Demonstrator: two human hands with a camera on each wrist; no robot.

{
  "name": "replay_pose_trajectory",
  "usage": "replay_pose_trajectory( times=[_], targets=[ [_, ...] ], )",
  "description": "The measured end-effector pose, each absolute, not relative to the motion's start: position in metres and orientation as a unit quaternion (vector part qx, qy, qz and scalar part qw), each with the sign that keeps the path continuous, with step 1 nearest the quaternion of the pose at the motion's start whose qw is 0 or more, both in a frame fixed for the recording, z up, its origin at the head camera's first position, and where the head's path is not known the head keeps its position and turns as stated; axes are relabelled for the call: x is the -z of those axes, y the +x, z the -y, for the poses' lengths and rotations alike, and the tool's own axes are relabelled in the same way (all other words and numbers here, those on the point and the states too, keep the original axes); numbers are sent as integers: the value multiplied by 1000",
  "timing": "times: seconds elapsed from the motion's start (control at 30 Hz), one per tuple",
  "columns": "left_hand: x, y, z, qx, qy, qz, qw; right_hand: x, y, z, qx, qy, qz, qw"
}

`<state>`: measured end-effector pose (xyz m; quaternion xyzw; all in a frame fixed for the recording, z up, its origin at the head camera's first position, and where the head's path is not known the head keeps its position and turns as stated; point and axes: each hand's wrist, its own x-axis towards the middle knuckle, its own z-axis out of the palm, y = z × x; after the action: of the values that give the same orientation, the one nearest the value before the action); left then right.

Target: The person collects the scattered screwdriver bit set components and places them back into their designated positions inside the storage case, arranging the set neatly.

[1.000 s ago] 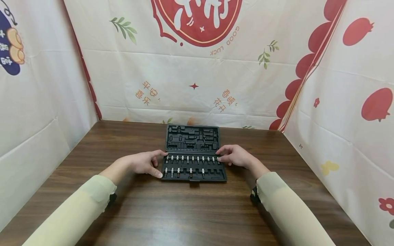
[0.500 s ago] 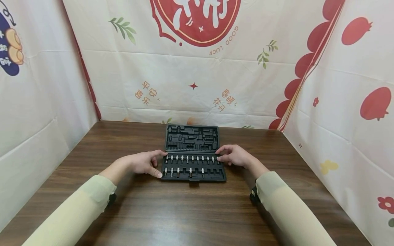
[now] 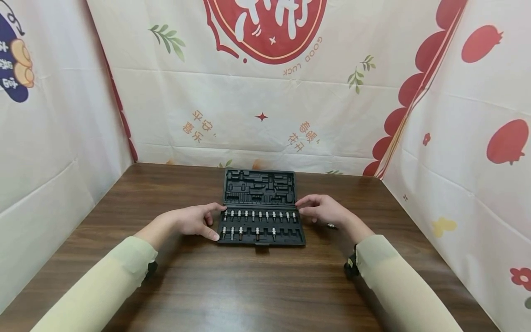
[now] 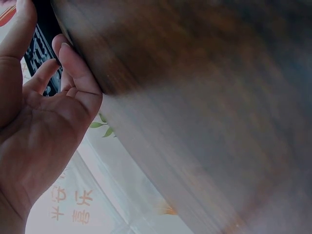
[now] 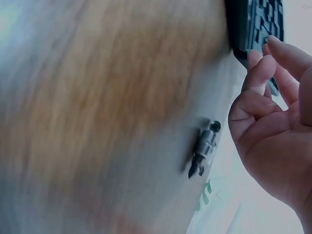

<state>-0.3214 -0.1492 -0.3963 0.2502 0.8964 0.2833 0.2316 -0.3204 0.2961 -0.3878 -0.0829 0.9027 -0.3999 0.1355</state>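
The right hand is moving off the end bit, now sitting in the case, and is holding nothing. The left hand is touching the case, fingers wide.

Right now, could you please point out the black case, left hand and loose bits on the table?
Black case [image 3: 261, 205]: head view, on the hinge strip.
Left hand [image 3: 194, 219]: head view, on its back.
Loose bits [image 5: 204, 145]: right wrist view, on the silver section.
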Motion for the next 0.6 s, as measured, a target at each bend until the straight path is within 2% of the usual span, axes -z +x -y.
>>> replay_pose_trajectory(
  times=[0.6],
  targets=[
    [395, -321, 149, -283, 246, -897, 234, 376, -293, -369, 463, -66, -876, 117]
  ],
)
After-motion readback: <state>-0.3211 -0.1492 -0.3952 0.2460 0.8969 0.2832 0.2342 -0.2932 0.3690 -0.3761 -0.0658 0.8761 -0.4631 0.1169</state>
